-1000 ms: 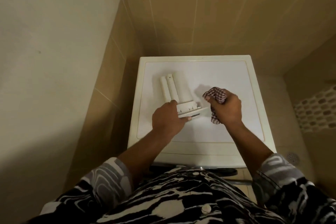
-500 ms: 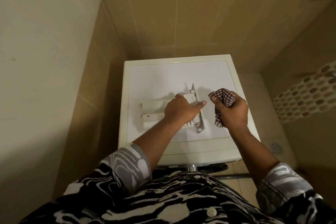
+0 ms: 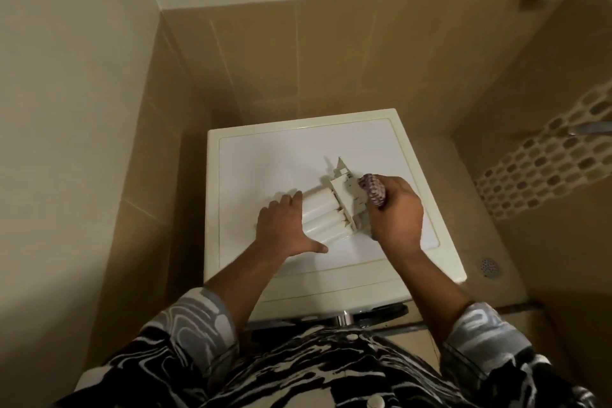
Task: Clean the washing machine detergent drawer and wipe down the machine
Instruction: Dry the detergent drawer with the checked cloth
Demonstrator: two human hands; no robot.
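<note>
Your detergent drawer (image 3: 326, 214) lies on the flat white top of the washing machine (image 3: 265, 156), a little right of the middle of the lid. It is turned so that its rounded white compartments face up and its front panel end, with the thin ribbed plastic parts, points away to the right.

Your left hand (image 3: 281, 228) is spread flat. The fingers rest against the drawer's left end, and the thumb stretches out along the lid on the side nearest you. It steadies the drawer rather than grasping it.

Your right hand (image 3: 395, 219) is curled tightly round a bunched checked cloth (image 3: 374, 190). The cloth sticks out of the top of the fist and touches the drawer's front panel end. The two hands sit on opposite ends of the drawer, apart from each other.

The machine stands in a corner of tan tiled wall (image 3: 331, 53). A mosaic strip (image 3: 543, 162) runs along the right wall, and a round floor drain (image 3: 487, 265) lies just beside the machine's right side. Your patterned black-and-white sleeves frame the lower edge.
</note>
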